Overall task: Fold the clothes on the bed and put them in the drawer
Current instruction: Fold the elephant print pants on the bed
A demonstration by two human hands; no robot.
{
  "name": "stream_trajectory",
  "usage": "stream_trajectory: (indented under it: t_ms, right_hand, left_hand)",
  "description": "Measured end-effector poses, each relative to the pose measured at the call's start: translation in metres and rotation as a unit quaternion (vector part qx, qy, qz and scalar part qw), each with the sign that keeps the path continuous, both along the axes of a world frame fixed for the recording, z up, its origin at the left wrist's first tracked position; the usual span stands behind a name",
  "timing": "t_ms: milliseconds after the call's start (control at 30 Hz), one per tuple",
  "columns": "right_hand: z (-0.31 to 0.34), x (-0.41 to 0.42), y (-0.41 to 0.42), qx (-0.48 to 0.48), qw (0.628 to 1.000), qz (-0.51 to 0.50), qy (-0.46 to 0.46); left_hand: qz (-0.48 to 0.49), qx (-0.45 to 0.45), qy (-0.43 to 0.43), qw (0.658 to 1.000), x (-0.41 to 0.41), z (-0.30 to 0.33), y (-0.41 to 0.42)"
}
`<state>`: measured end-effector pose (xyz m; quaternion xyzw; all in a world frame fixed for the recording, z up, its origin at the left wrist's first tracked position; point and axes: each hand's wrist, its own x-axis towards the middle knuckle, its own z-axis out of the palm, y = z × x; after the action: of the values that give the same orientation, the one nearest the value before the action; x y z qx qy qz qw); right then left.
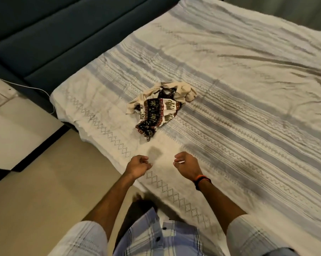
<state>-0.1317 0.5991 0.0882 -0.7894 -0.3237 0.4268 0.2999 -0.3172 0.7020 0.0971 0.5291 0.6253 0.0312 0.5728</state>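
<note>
A crumpled heap of clothes lies on the bed near its left corner: a beige garment tangled with a dark and white cloth printed with elephants. My left hand hovers over the bed's near edge, fingers loosely curled, holding nothing. My right hand hovers beside it, also loosely curled and holding nothing, with a dark and orange band on the wrist. Both hands are well short of the clothes. No drawer is in view.
The bed wears a pale cover with grey stripes and zigzag patterns. A dark teal padded headboard runs along the upper left. A white bedside unit with a thin cable stands at the left. Beige floor lies below the bed's edge.
</note>
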Motion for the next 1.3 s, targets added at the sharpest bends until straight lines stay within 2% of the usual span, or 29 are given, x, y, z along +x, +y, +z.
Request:
stream_trajectory:
  t_ms: [200,467,600,733,867,1000,1167,1233,1300]
  right_hand:
    - [-0.02,-0.001,0.08,-0.032,0.999,0.031,-0.028]
    - [-0.051,-0.006,0.178,-0.118,0.993,-0.005,-0.016]
    - [-0.074,-0.004,0.226,-0.141,0.989,-0.042,0.002]
    - [-0.101,-0.004,0.254,-0.157,0.983,-0.089,0.02]
    - [-0.105,-0.005,0.262,-0.165,0.98,-0.111,0.03]
    - [-0.107,-0.002,0.276,-0.159,0.979,-0.124,0.039]
    - [-0.106,0.002,0.293,-0.142,0.98,-0.131,0.043]
    - [-0.092,0.002,0.295,-0.125,0.984,-0.123,0.041]
    - [-0.089,0.002,0.3,-0.102,0.988,-0.116,0.022]
  left_hand:
    - [-0.021,-0.024,0.021,0.999,0.006,-0.031,0.083]
    - [-0.102,-0.073,0.06,0.99,0.016,-0.084,0.199]
    - [-0.13,-0.048,0.094,0.986,0.034,-0.109,0.255]
    - [-0.096,0.007,0.118,0.988,0.062,-0.138,0.299]
    - [-0.049,0.054,0.08,0.994,0.09,-0.14,0.325]
    - [-0.019,0.026,0.027,0.999,0.107,-0.147,0.343]
    - [-0.058,0.079,0.009,0.995,0.112,-0.142,0.349]
    - [-0.067,0.098,-0.034,0.992,0.113,-0.126,0.339]
    - [-0.068,0.059,-0.089,0.992,0.114,-0.121,0.33]
